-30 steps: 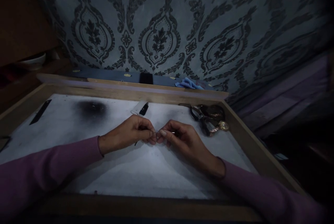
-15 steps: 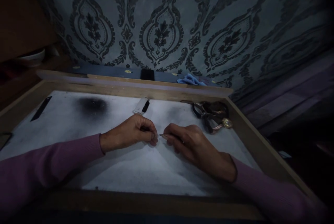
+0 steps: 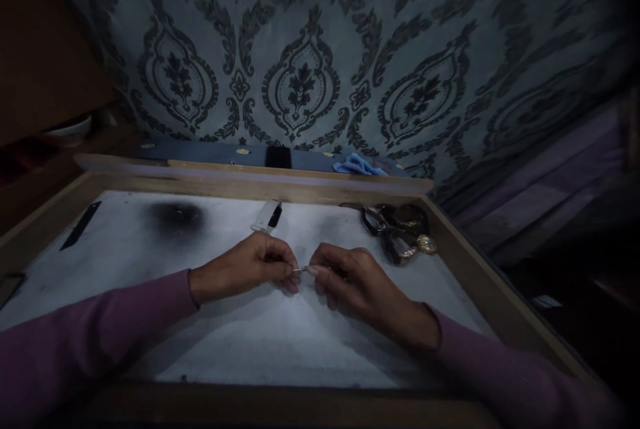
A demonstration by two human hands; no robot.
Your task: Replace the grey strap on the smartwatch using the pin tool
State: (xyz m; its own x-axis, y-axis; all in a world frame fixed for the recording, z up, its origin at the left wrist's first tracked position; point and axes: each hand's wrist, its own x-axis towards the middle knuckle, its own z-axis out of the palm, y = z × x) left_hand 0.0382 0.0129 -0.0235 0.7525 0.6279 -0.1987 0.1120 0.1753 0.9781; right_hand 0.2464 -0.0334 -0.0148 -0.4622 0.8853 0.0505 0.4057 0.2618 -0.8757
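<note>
Bridging left hand (image 3: 246, 268) and right hand (image 3: 369, 288), a thin piece (image 3: 299, 270), perhaps metal, pinched by both

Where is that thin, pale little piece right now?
In the head view, the thin piece is slightly left of centre, between the left hand and right hand, over the white surface.
</note>
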